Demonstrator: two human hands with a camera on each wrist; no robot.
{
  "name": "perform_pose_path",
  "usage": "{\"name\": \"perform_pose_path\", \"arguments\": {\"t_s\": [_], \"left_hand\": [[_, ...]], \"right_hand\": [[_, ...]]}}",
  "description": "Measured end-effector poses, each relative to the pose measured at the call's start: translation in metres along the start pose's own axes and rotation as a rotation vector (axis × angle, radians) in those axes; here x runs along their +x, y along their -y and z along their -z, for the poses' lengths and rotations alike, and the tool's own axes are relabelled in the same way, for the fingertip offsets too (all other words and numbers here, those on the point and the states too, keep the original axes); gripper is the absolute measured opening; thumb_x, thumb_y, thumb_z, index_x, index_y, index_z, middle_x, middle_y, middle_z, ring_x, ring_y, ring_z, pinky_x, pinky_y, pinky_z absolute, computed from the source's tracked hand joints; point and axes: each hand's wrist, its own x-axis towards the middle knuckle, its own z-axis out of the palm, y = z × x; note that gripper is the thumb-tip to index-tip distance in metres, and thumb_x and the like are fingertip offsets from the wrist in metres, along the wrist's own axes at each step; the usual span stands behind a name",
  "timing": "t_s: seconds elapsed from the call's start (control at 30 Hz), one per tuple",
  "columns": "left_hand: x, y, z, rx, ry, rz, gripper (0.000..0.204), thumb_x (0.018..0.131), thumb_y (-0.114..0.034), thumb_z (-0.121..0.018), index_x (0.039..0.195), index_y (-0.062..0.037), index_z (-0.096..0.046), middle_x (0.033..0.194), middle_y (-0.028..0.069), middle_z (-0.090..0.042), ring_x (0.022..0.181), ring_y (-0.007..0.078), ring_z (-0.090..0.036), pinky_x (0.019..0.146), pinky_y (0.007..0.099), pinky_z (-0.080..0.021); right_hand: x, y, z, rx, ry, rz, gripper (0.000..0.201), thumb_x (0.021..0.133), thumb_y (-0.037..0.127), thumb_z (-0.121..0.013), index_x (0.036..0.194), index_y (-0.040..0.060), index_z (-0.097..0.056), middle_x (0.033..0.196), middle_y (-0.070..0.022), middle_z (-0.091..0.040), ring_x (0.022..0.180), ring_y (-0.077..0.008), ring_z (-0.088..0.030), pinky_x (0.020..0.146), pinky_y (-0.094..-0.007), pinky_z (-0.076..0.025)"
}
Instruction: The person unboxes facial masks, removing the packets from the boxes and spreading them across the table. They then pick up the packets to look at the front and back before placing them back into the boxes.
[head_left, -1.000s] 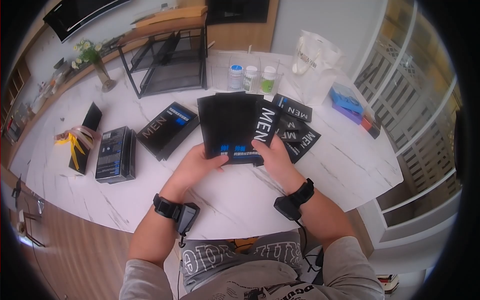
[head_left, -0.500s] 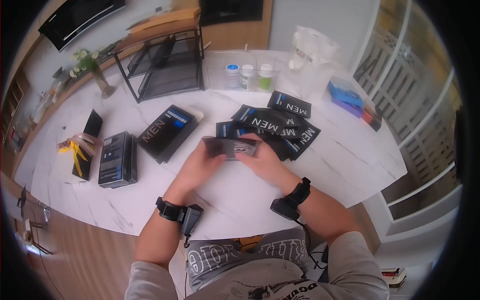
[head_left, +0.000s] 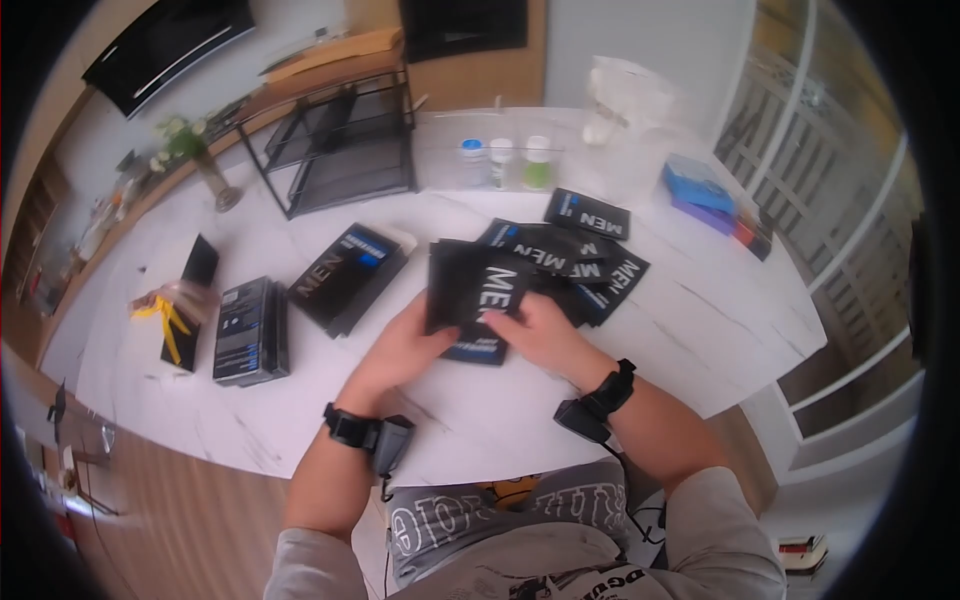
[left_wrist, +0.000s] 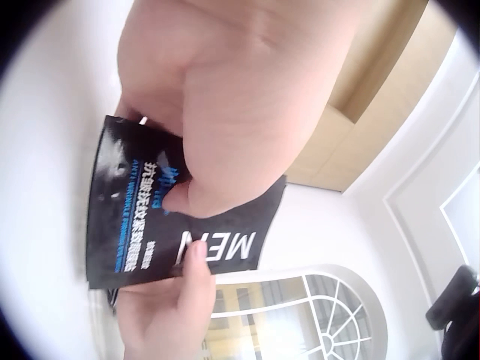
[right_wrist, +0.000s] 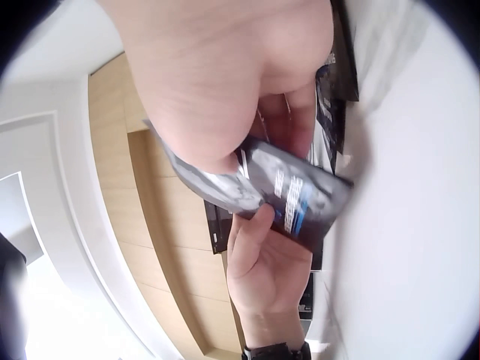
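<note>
Black sachets printed MEN are held in a small stack above the table, faces tilted toward the head camera. On their left side my left hand grips them, thumb over the front. My right hand pinches the right edge, its thumb near the lettering. In the left wrist view the front sachet shows white and blue print, with both thumbs against it. The stack looks slightly bent in the right wrist view. Behind the hands lies a loose pile of similar sachets.
Left of the hands lie a black MEN box, stacked dark boxes and a ribbon-tied box. At the back stand a mesh rack, bottles in a clear holder, and a white bag. Blue and purple boxes sit right.
The held sachets were spread upright, then tipped nearly edge-on at half a second ago. Now they are raised again in a narrower stack. Both hands keep their hold; the head view has shifted slightly.
</note>
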Motion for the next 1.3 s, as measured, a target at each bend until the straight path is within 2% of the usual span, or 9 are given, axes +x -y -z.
{"name": "perform_pose_path", "arguments": {"t_s": [0.2, 0.4, 0.57, 0.6, 0.77, 0.9, 1.0, 1.13, 1.3], "left_hand": [[-0.005, -0.016, 0.012, -0.123, 0.141, 0.126, 0.055, 0.086, 0.004, -0.058, 0.139, 0.0032, -0.043, 0.125, 0.0064, -0.056, 0.116, 0.0134, -0.05, 0.1, 0.0281, -0.04], [-0.01, -0.012, 0.026, -0.074, 0.286, 0.223, 0.054, 0.085, 0.009, -0.058, 0.137, 0.0012, -0.046, 0.124, 0.0041, -0.057, 0.114, 0.0117, -0.051, 0.098, 0.0286, -0.042], [-0.013, -0.011, 0.028, -0.083, 0.231, 0.146, 0.042, 0.093, -0.003, -0.062, 0.133, -0.0014, -0.05, 0.121, 0.0006, -0.058, 0.109, 0.0097, -0.052, 0.094, 0.0272, -0.044], [-0.013, -0.012, 0.028, -0.087, 0.165, 0.119, 0.038, 0.095, -0.006, -0.062, 0.131, -0.0018, -0.051, 0.119, -0.0003, -0.058, 0.108, 0.0092, -0.052, 0.091, 0.0264, -0.044], [-0.021, -0.051, 0.051, 0.031, -0.223, 0.009, 0.017, 0.098, -0.011, -0.059, 0.112, -0.0026, -0.058, 0.097, 0.0077, -0.067, 0.09, 0.0169, -0.065, 0.085, 0.0308, -0.053], [-0.018, -0.067, 0.088, 1.085, -0.308, 0.024, 0.071, 0.086, -0.037, -0.074, 0.14, -0.0008, -0.046, 0.131, 0.0223, -0.056, 0.117, 0.0353, -0.059, 0.1, 0.0402, -0.047], [-0.012, -0.04, 0.115, 1.453, -0.287, 0.308, 0.103, 0.075, -0.059, -0.076, 0.15, -0.0043, -0.033, 0.145, 0.0246, -0.045, 0.126, 0.0402, -0.052, 0.108, 0.044, -0.041], [0.002, -0.074, 0.102, 1.151, -0.085, 0.637, 0.104, 0.071, -0.051, -0.079, 0.152, -0.0069, -0.029, 0.141, 0.0273, -0.045, 0.131, 0.0409, -0.046, 0.105, 0.043, -0.043], [-0.003, -0.062, 0.109, 1.084, -0.192, 0.393, 0.106, 0.067, -0.032, -0.082, 0.154, -0.0107, -0.025, 0.143, 0.0207, -0.042, 0.131, 0.0371, -0.047, 0.107, 0.0408, -0.042]], "right_hand": [[-0.005, 0.015, -0.002, -0.13, 0.14, 0.122, 0.026, 0.097, 0.02, -0.062, 0.111, -0.0011, -0.062, 0.084, -0.0084, -0.069, 0.073, -0.0149, -0.063, 0.067, -0.0321, -0.051], [-0.015, 0.054, -0.001, -0.517, 0.304, 0.061, 0.034, 0.093, 0.029, -0.062, 0.094, -0.0047, -0.065, 0.081, -0.026, -0.065, 0.075, -0.0431, -0.063, 0.068, -0.0446, -0.051], [-0.019, 0.047, -0.006, -0.391, 0.126, 0.142, 0.034, 0.091, 0.027, -0.064, 0.084, -0.0056, -0.065, 0.073, -0.0249, -0.064, 0.068, -0.044, -0.062, 0.062, -0.0455, -0.05], [-0.01, 0.019, -0.008, -0.302, -0.031, 0.277, 0.032, 0.09, 0.027, -0.066, 0.081, -0.0043, -0.065, 0.068, -0.0232, -0.063, 0.059, -0.0397, -0.061, 0.058, -0.0436, -0.049], [0.005, 0.021, 0.028, 0.064, -0.045, -0.069, 0.021, 0.097, 0.02, -0.062, 0.107, 0.002, -0.064, 0.082, -0.0001, -0.064, 0.064, -0.0073, -0.057, 0.054, -0.0245, -0.048], [0.007, 0.015, 0.03, 0.098, -0.091, -0.093, 0.025, 0.096, 0.024, -0.063, 0.098, -0.0007, -0.064, 0.077, -0.003, -0.064, 0.06, -0.0102, -0.058, 0.053, -0.0276, -0.048], [0.009, 0.009, 0.026, 0.062, -0.062, -0.101, 0.027, 0.096, 0.026, -0.063, 0.096, -0.0012, -0.064, 0.075, -0.0039, -0.063, 0.059, -0.0115, -0.058, 0.054, -0.0285, -0.048], [0.007, 0.007, 0.027, 0.024, -0.044, -0.105, 0.029, 0.096, 0.027, -0.063, 0.095, -0.0016, -0.064, 0.073, -0.0041, -0.063, 0.058, -0.0125, -0.058, 0.054, -0.0296, -0.048], [0.008, 0.01, 0.027, 0.071, -0.114, -0.044, 0.029, 0.095, 0.027, -0.063, 0.093, -0.0018, -0.064, 0.071, -0.0043, -0.063, 0.058, -0.013, -0.058, 0.054, -0.0302, -0.047]]}}
